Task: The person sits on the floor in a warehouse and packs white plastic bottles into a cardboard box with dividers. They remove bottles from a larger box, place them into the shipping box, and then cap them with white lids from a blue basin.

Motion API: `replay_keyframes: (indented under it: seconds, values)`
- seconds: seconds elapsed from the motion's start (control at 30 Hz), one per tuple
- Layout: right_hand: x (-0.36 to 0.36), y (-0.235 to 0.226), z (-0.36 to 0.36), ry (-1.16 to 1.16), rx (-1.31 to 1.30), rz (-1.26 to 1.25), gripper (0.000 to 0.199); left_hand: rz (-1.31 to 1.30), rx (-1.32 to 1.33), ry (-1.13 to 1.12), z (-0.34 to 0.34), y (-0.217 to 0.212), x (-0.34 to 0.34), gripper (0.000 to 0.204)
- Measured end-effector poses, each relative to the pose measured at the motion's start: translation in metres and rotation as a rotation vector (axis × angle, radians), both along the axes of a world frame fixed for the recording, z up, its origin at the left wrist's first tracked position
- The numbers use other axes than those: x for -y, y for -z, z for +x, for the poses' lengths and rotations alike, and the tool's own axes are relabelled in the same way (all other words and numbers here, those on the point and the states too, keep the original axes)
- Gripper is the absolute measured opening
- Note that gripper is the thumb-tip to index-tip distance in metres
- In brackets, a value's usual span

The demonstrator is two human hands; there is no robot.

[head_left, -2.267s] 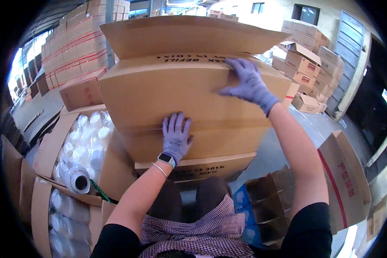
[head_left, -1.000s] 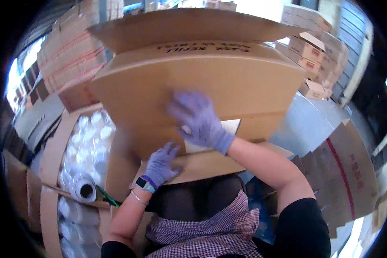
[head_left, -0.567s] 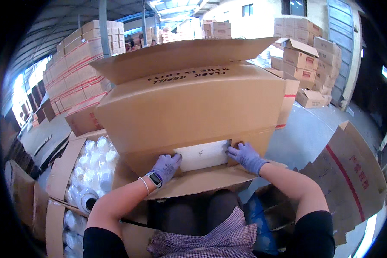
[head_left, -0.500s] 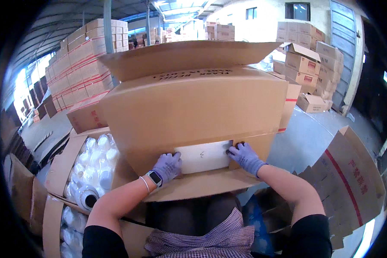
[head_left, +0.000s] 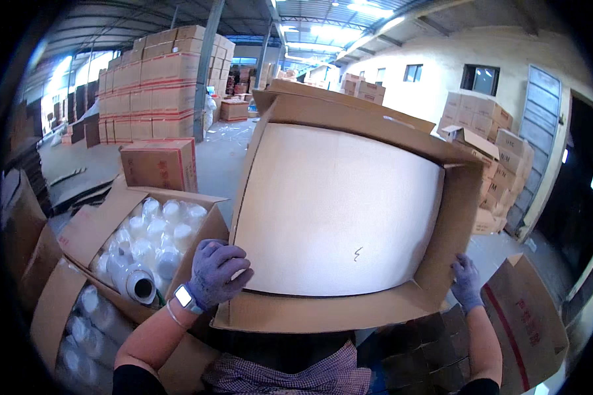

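A large cardboard box (head_left: 336,315) is tilted in front of me, its open side facing me and its flaps folded outward. Inside it, a white sheet (head_left: 342,210) with a small pen mark spans nearly the whole opening. My left hand (head_left: 221,273), in a purple glove, is closed at the box's lower left corner, its fingers curled. On the opposite side my right hand (head_left: 466,282), gloved the same way, grips the edge of the right flap; part of its fingers is hidden behind the cardboard.
To the left stand open cartons of white bottles in clear plastic (head_left: 155,230), with a wrap roll (head_left: 140,284) on top. Flattened cardboard (head_left: 527,322) leans at the right. Behind are a closed carton (head_left: 158,164), tall carton stacks (head_left: 151,92) and a metal post (head_left: 207,79).
The box has been tipped so its opening, with the white sheet, now faces me. Both hands have moved from the sheet's ends out to the box's sides. The view has shifted too.
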State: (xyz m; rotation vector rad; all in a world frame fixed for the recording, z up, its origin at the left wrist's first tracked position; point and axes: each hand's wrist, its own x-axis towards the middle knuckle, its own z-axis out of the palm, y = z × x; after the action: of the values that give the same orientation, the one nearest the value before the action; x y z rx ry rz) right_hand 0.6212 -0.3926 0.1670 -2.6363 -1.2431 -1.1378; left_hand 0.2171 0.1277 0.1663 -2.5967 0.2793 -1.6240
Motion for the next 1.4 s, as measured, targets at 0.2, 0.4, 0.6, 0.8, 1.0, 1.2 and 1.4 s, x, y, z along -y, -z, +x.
replay_keyframes:
  seconds: [0.2, 0.4, 0.6, 0.8, 1.0, 1.2, 1.4]
  values:
    - [0.001, -0.021, -0.040, 0.506, -0.404, -0.314, 0.043, -0.600, 0.081, 0.020, -0.021, 0.033, 0.040, 0.085]
    - [-0.215, -0.109, -0.112, -0.375, -0.102, 0.047, 0.068, -0.865, 0.031, 0.267, -0.036, 0.054, 0.030, 0.092]
    - [-0.329, -0.142, -0.052, -0.238, -0.318, 0.037, 0.097, -0.874, -0.047, 0.337, -0.046, 0.062, 0.022, 0.092]
    - [-0.317, -0.144, -0.031, -0.301, 0.023, 0.039, 0.088, -1.232, 0.173, 0.693, -0.049, 0.058, 0.004, 0.101]
    - [-0.183, -0.180, -0.104, -0.314, -0.154, 0.122, 0.058, -1.280, 0.089, 0.818, -0.039, 0.000, -0.022, 0.088]
    - [-0.159, -0.283, -0.125, -0.327, -0.017, 0.540, 0.047, -1.217, -0.376, 0.623, -0.065, -0.013, -0.138, 0.066]
    - [-0.018, -0.449, -0.133, -0.754, 0.052, 1.068, 0.046, -0.998, -0.887, 0.690, 0.052, -0.011, -0.103, 0.069]
